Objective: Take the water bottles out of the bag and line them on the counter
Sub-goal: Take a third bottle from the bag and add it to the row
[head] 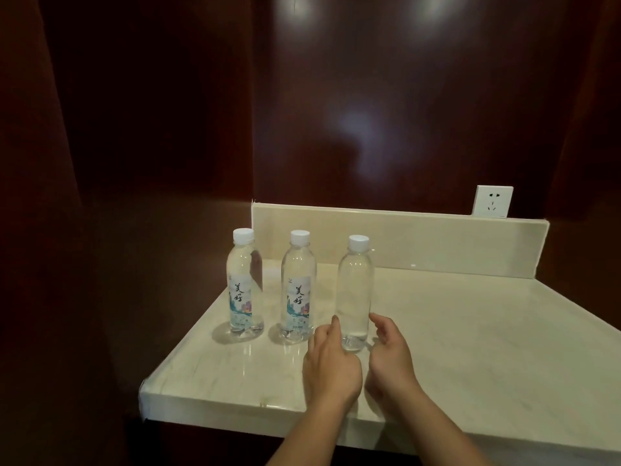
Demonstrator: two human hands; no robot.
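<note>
Three clear water bottles with white caps stand upright in a row on the pale marble counter point(470, 348). The left bottle point(244, 287) and the middle bottle point(298, 290) show printed labels. The right bottle point(355, 294) shows no label from here. My left hand point(331, 361) is just left of the right bottle's base, fingers loosely curled, fingertips at or very near the bottle. My right hand point(391, 358) sits just right of the base, fingers relaxed with a small gap to the bottle. Neither hand grips it. No bag is in view.
A low marble backsplash point(420, 240) runs along the counter's back edge, with a white wall socket point(493, 201) above its right end. Dark wood panels surround the counter. The counter's left edge lies close to the left bottle.
</note>
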